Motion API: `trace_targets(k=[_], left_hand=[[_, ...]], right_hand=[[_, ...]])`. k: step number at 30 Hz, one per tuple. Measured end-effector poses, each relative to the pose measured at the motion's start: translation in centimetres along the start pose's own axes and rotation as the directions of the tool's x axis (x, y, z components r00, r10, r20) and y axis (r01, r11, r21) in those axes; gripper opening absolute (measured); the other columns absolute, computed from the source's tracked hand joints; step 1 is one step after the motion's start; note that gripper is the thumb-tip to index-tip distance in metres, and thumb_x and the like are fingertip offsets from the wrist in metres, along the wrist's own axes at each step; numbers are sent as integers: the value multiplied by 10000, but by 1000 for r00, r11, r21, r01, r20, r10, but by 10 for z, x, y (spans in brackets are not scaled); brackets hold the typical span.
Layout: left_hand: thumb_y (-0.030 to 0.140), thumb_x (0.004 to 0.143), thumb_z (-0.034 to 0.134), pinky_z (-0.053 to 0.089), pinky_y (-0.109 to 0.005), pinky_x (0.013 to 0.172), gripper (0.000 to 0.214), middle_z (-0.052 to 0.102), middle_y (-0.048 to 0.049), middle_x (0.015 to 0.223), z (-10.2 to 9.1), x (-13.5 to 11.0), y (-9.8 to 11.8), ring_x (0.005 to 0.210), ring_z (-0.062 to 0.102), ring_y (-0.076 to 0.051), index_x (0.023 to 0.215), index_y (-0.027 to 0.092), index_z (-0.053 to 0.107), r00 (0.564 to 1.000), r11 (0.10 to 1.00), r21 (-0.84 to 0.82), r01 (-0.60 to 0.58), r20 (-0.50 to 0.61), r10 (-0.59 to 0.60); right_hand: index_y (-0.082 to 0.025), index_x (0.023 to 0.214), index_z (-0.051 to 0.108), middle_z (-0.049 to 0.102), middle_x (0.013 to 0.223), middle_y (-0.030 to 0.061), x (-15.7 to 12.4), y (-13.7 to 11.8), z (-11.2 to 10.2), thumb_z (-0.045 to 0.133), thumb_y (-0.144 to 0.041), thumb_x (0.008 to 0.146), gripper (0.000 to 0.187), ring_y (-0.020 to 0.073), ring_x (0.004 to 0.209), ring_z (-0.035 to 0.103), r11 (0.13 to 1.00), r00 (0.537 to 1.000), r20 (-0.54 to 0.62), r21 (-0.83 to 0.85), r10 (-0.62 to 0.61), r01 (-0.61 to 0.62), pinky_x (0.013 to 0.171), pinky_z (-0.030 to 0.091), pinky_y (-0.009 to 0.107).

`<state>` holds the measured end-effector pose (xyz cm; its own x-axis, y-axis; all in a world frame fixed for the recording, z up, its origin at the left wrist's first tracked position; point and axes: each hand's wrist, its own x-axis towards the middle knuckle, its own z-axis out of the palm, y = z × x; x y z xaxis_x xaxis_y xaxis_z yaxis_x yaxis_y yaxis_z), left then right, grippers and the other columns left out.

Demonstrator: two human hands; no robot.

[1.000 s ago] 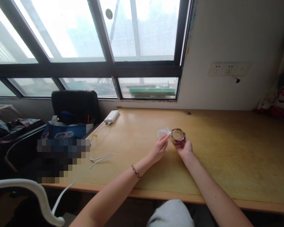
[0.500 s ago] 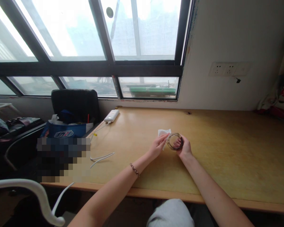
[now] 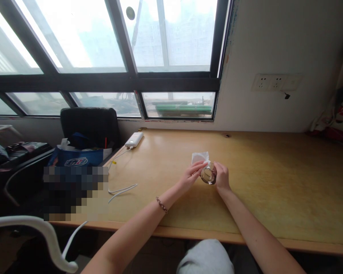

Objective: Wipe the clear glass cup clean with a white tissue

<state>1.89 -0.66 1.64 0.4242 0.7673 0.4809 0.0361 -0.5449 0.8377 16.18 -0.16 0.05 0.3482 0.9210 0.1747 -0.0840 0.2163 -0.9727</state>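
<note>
A tinted, see-through glass cup [image 3: 208, 176] is tilted between my hands, a round end of it turned toward me. My right hand [image 3: 222, 176] wraps round its right side. My left hand [image 3: 192, 176] has its fingers closed over a white tissue [image 3: 199, 156], pressed to the cup's left and upper side. A flat part of that tissue sticks out beyond the left fingertips. Fingers and tissue hide part of the cup's wall. Both hands are above the middle of the wooden table [image 3: 263, 190].
At the table's left edge lies a white power bank [image 3: 134, 139] with a white cable [image 3: 122, 190]. Behind that side stands a black chair [image 3: 90, 121] holding a blue bag [image 3: 77, 158]. A curved white tube [image 3: 31, 224] crosses the lower left. Wall sockets [image 3: 277, 82] are at the right.
The cup has been turned in my hands, so its wide open rim no longer faces me as before. The tissue has shifted slightly up, and the right fingers now lie along the cup's side.
</note>
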Motion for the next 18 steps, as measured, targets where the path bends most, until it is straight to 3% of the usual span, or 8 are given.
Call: trace_targets(k=[4,10,14,18], left_hand=[[262,846,364,269,-345,982,326,462,-61,1220,3,0,9,1133,397,-201,1126,221,525,996,992,98,-76,62,70],[269,843,369,279,-340,985,333,441,-54,1248,8,1,12,1157,381,-191,1142,230,509,996,988,126,-87,2,87],[314,835,378,278,-356,990,360,438,-63,1251,9,1,4,1154,391,-203,1153,197,500,997,999,29,27,-72,-25],[370,825,382,332,-356,943,386,532,-79,1151,9,1,-5,1072,470,-214,1104,155,541,979,978,-106,179,-82,-188]], right_hand=[[-177,493,384,341,433,-53,-7,-2,1,446,-337,729,292,77,433,292,982,996,32,-164,-88,92,411,212,226],[-187,510,337,312,449,-55,-8,-3,2,409,-380,750,316,79,443,273,989,997,-29,-128,-77,72,415,202,230],[-197,528,306,300,464,-56,-3,-1,1,397,-403,750,316,83,443,263,999,995,-94,-39,-27,23,407,203,233],[-201,531,296,283,478,-57,-1,0,1,403,-388,756,312,84,438,247,999,992,-123,43,-14,19,404,205,237]])
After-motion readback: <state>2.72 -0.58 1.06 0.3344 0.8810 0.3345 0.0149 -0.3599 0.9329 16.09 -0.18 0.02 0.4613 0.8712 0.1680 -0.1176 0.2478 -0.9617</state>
